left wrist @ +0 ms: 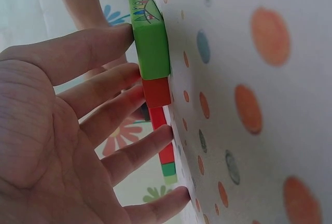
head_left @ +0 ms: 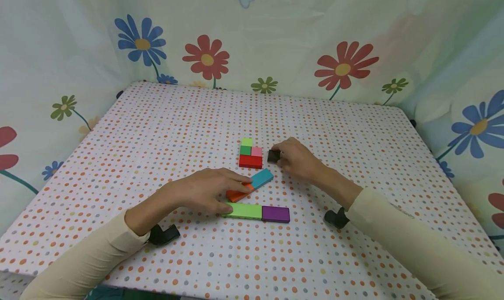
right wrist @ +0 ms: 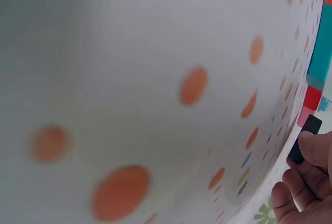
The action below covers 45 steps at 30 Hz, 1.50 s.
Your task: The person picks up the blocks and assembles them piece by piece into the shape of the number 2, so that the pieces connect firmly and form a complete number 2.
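from the near left, the left forearm is angled inward. the left hand point(head_left: 204, 188) is held low, fingers spread and stretched, nothing gripped; the orange block point(head_left: 237, 197) and the long lime block point(head_left: 249, 211) are both touched by it, so either could be nudged askew by a small drag. with that, the blue block point(head_left: 261, 177) and purple block point(head_left: 276, 214), butted against their ends, could be parted. farther off, the red block point(head_left: 250, 162) is bordered by the green block point(head_left: 245, 150) and pink block point(head_left: 257, 151); this group could be knocked apart by a careless leftward swing of the black block point(head_left: 273, 156), which is pinched just to its right by the right hand point(head_left: 297, 158), reached in from the near right.
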Tool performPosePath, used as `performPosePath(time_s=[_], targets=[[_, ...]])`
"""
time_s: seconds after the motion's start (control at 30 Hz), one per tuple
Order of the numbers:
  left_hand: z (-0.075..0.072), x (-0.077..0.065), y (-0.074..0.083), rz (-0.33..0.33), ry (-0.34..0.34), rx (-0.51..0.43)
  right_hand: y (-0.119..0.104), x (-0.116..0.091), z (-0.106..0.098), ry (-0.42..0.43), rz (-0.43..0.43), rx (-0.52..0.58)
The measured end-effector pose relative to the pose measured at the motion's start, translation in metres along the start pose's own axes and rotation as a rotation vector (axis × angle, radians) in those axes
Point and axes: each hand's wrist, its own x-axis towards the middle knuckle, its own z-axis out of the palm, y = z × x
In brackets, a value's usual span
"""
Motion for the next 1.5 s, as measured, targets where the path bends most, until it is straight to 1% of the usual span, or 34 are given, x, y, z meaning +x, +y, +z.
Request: performPosePath(time_s=[0.17, 0.3, 0.57, 1.23, 1.4, 1.5], targets=[[0.001, 0.0, 0.0, -0.008, 0.001, 0.0, -0.003, -0.009, 0.0, -0.011, 0.003, 0.024], [0.001, 0.001, -0.001, -0.009, 0.001, 0.002, -0.005, -0.013, 0.002, -0.004, -0.014, 0.032], [0.001, 0.0, -0.001, -0.013, -0.006, -0.001, -0.007, -0.02, 0.004, -0.01, -0.013, 0.027], [0.0, 0.0, 0.001, -0.012, -0.005, -0.005, -0.009, -0.027, 0.008, 0.023, -0.033, 0.028], [0.0, 0.0, 0.001, -0.012, 0.003, -0.008, -0.008, -0.027, 0.009, 0.034, -0.052, 0.028], [0.001, 0.001, 0.001, -0.009, 0.008, -0.008, -0.009, -0.027, 0.01, 0.032, -0.047, 0.019]])
